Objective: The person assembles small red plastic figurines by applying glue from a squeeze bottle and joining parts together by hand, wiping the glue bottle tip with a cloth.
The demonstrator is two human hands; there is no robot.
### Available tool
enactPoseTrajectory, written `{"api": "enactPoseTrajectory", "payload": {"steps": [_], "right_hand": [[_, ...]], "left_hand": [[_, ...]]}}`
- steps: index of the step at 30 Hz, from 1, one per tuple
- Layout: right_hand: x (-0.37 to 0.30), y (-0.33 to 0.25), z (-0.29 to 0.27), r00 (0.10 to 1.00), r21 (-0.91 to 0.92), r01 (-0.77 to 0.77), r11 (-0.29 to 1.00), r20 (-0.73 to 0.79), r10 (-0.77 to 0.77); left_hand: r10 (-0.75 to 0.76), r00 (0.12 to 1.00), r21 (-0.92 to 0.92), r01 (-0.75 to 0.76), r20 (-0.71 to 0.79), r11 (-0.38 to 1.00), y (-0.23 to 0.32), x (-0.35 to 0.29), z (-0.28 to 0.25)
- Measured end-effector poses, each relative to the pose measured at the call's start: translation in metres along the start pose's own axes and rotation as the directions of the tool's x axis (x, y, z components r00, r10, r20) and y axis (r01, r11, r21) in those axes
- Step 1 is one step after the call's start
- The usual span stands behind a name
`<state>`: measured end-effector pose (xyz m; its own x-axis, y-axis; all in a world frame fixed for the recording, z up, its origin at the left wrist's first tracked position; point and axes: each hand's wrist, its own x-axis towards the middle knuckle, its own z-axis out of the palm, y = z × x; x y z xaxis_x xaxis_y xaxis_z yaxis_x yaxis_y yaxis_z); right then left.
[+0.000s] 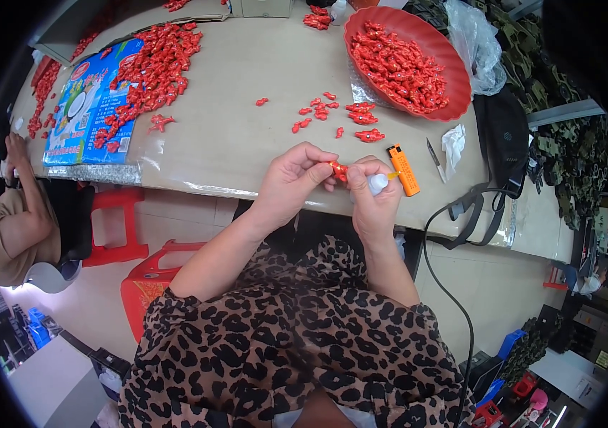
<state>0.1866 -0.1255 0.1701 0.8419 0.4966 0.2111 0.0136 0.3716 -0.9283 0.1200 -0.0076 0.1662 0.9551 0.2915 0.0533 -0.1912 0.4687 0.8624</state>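
My left hand (290,180) is closed, with a small glossy red piece (338,170) pinched between thumb and forefinger. Just right of it, my right hand (377,214) is wrapped round a small white squeeze bottle (377,184) with a yellow tip. The right fingertips meet the red piece too; part of the bottle is hidden by the thumb and fingers. Beside the right hand lies an orange lighter (405,172). Beyond my hands, several small red pieces (320,108) and a few larger red clusters (369,135) are scattered on the table.
A red fluted bowl (461,85) heaped with red pieces stands at the far right. A thin knife (434,157), crumpled tissue (454,146) and black bag (503,135) lie nearer. At left, red pieces cover a blue printed sheet (79,135); another person (22,221) sits there.
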Motion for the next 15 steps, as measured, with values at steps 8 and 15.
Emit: {"api": "enactPoseTrajectory", "payload": {"steps": [8, 15], "right_hand": [[-0.0014, 0.0003, 0.0015, 1.000, 0.011, -0.027, 1.000, -0.005, 0.027], [-0.0011, -0.0022, 0.0009, 1.000, 0.003, -0.014, 1.000, -0.014, 0.014]], "left_hand": [[0.008, 1.000, 0.000, -0.008, -0.005, 1.000, 0.0016, -0.0008, 0.0003], [-0.010, 1.000, -0.006, 0.010, -0.008, 1.000, 0.0036, 0.0001, 0.0045]]}}
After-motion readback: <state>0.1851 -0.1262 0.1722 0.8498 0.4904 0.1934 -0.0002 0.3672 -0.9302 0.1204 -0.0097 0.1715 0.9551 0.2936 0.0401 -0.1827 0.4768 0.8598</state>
